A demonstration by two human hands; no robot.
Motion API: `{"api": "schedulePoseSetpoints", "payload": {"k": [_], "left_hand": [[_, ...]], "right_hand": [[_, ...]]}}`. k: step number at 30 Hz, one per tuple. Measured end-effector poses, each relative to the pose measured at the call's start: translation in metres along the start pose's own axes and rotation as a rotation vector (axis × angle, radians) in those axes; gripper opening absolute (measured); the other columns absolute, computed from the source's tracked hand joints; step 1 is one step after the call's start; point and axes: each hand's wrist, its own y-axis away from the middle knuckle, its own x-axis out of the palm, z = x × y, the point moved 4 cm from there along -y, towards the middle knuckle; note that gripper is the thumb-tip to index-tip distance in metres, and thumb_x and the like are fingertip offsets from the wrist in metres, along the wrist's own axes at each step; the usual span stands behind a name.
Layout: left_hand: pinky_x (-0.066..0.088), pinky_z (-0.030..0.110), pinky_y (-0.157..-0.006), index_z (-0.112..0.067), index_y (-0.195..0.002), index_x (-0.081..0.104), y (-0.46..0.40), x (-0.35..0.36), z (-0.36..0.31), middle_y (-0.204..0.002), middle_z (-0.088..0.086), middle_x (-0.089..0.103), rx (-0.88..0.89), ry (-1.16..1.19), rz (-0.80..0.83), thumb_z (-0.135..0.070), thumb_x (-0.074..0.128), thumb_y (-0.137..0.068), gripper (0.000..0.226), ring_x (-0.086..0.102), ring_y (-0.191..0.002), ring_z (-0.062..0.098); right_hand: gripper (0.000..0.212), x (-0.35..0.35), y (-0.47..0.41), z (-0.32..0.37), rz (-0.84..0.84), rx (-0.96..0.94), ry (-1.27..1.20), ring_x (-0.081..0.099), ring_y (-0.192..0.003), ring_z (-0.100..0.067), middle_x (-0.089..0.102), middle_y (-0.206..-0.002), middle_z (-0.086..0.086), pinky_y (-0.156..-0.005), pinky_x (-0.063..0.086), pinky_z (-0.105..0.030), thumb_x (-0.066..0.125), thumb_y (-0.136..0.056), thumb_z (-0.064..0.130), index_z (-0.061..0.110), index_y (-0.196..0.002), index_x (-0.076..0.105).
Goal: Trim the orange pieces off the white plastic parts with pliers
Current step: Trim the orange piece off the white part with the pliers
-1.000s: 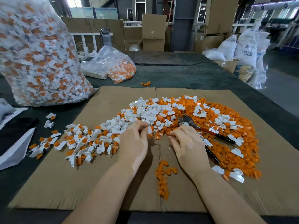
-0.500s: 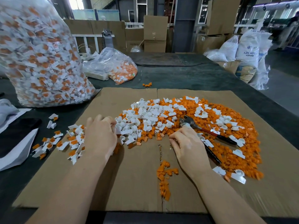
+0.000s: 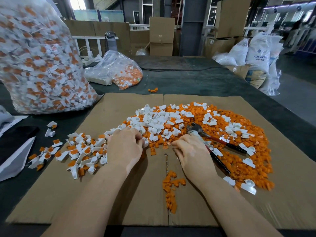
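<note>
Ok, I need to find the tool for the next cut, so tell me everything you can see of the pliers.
The pliers lie on the cardboard, on the pile of orange pieces, just right of the right hand. The head is dull grey metal and points up-left, with something pale by it. Two long handles, red near the head and black toward the ends, splay apart toward the lower right. The right hand rests against or partly over the nearer handle; it does not plainly grip it. A few white parts lie between the handles.

bare cardboard (image 3: 59, 194) near left, parts pile (image 3: 171, 124) blocking centre
</note>
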Motion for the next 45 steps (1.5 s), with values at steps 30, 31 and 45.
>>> {"api": "schedulePoseSetpoints", "payload": {"k": [30,31,45], "left_hand": [[0.051,0.029,-0.076,-0.018,-0.092,0.064,0.023,0.046,-0.043,-0.083,0.003,0.067,-0.104,0.817,0.162,-0.020,0.061,-0.090,0.004,0.064,-0.082,0.017],[0.051,0.028,-0.078,-0.016,-0.097,0.065,0.024,0.048,-0.041,-0.086,0.002,0.068,-0.104,0.817,0.156,-0.020,0.061,-0.090,0.009,0.064,-0.085,0.016],[0.034,0.002,-0.065,-0.024,-0.092,0.069,0.023,0.049,-0.040,-0.085,-0.014,0.063,-0.021,0.691,0.110,-0.030,0.059,-0.091,0.012,0.054,-0.079,-0.003]], "right_hand": [[0.005,-0.002,0.008,-0.016,-0.156,0.410,-0.405,0.057,-0.081,-0.007,0.063,-0.084,0.006,-0.073,0.050,-0.028,0.060,-0.089,0.020,0.018,-0.090,0.065],[0.005,-0.002,0.008,-0.015,-0.165,0.400,-0.392,0.056,-0.080,-0.008,0.062,-0.084,0.006,-0.072,0.050,-0.029,0.060,-0.089,0.020,0.018,-0.090,0.064],[0.003,-0.012,0.012,-0.010,-0.311,0.311,-0.265,0.056,-0.071,-0.014,0.061,-0.075,0.003,-0.065,0.050,-0.033,0.065,-0.086,0.009,0.009,-0.083,0.065]]}}
